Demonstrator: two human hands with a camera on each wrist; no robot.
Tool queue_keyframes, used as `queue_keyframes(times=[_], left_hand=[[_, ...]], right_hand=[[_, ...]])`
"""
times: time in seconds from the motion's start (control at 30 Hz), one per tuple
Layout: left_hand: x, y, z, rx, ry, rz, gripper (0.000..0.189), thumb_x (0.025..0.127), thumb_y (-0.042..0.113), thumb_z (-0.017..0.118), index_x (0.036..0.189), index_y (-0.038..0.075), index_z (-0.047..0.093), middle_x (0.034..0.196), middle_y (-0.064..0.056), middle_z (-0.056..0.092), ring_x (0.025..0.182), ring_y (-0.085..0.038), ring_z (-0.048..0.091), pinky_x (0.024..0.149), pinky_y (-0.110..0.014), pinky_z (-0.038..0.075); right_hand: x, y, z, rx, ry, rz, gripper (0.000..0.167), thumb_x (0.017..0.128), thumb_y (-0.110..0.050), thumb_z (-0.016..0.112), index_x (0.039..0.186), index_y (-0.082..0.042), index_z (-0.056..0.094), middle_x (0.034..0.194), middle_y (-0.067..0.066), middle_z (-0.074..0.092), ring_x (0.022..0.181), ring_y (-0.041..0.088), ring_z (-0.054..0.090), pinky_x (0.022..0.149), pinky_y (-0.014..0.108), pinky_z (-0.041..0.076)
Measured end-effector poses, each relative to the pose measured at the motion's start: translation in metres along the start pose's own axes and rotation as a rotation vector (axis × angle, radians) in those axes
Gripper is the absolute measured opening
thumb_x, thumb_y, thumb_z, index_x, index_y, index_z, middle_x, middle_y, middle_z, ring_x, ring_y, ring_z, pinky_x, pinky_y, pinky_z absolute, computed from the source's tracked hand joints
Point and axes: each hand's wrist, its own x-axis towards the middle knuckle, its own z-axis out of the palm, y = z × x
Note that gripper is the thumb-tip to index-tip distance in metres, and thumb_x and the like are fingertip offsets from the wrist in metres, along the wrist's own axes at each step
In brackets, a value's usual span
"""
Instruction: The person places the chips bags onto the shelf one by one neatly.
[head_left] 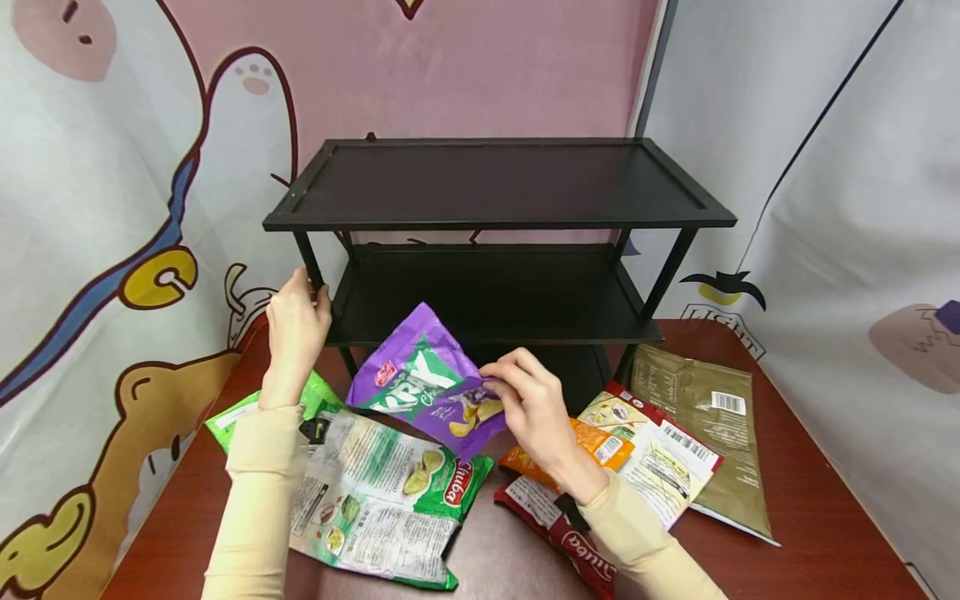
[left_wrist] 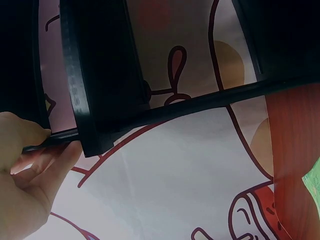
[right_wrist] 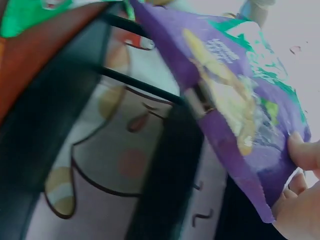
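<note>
My left hand [head_left: 295, 325] grips the front left post [head_left: 307, 257] of a black tiered shelf [head_left: 487, 185], just under its top board. In the left wrist view the thumb and fingers close around that thin post [left_wrist: 64, 136]. A purple chip bag [head_left: 408, 379] with green and white lettering hangs from my right hand [head_left: 534, 410], which pinches its right edge. The bag is tilted in front of the lower boards, over the other packets. The right wrist view shows the bag [right_wrist: 227, 100] close up, thumb and fingers at one corner.
On the brown table [head_left: 817, 508] lie a large green and silver chip bag [head_left: 375, 492] and a bright green packet [head_left: 318, 392] at left. To the right are a dark red bag [head_left: 551, 525], an orange packet [head_left: 600, 442], a white and red packet [head_left: 667, 467] and a gold-brown pouch [head_left: 720, 437].
</note>
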Motion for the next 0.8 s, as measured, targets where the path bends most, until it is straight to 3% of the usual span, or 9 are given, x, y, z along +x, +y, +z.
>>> queue_keyframes(times=[0.13, 0.33, 0.4, 0.6, 0.8], left_hand=[[-0.001, 0.000, 0.000, 0.010, -0.003, -0.001, 0.014, 0.088, 0.006, 0.058, 0.085, -0.007, 0.054, 0.073, -0.026, 0.062, 0.069, -0.049, 0.060, 0.063, -0.055, 0.045], [0.000, 0.001, 0.000, 0.003, -0.002, -0.009, 0.014, 0.087, 0.005, 0.059, 0.086, -0.007, 0.055, 0.076, -0.026, 0.064, 0.070, -0.049, 0.061, 0.064, -0.055, 0.045], [-0.001, 0.001, 0.000, 0.002, -0.003, -0.010, 0.014, 0.087, 0.005, 0.059, 0.085, -0.007, 0.054, 0.076, -0.026, 0.064, 0.070, -0.049, 0.062, 0.064, -0.055, 0.046], [-0.001, 0.000, 0.001, 0.014, -0.011, -0.019, 0.015, 0.089, 0.006, 0.058, 0.087, -0.008, 0.055, 0.078, -0.027, 0.064, 0.071, -0.048, 0.063, 0.063, -0.054, 0.048], [-0.001, 0.000, 0.001, 0.013, -0.011, -0.024, 0.016, 0.090, 0.008, 0.057, 0.087, -0.008, 0.055, 0.078, -0.027, 0.064, 0.070, -0.048, 0.062, 0.062, -0.053, 0.048]], right_hand=[[0.019, -0.009, -0.016, 0.055, 0.140, 0.049, 0.010, 0.082, 0.006, 0.066, 0.088, -0.001, 0.071, 0.082, 0.010, 0.062, 0.073, 0.008, 0.057, 0.064, 0.010, 0.044], [0.052, -0.016, -0.042, 0.150, 0.256, 0.122, 0.010, 0.083, 0.006, 0.065, 0.092, 0.008, 0.069, 0.086, 0.017, 0.062, 0.079, 0.001, 0.060, 0.069, 0.012, 0.051], [0.064, -0.018, -0.049, 0.147, 0.302, 0.137, 0.012, 0.083, 0.004, 0.066, 0.093, 0.009, 0.069, 0.087, 0.014, 0.061, 0.078, 0.001, 0.060, 0.067, 0.012, 0.050], [0.100, -0.018, -0.065, 0.229, 0.413, 0.170, 0.019, 0.086, -0.002, 0.065, 0.101, 0.011, 0.066, 0.087, -0.011, 0.059, 0.074, 0.002, 0.061, 0.064, 0.014, 0.049], [0.134, -0.017, -0.072, 0.389, 0.500, 0.253, 0.022, 0.087, -0.005, 0.064, 0.105, 0.009, 0.065, 0.084, -0.007, 0.058, 0.076, 0.006, 0.065, 0.070, 0.021, 0.052]])
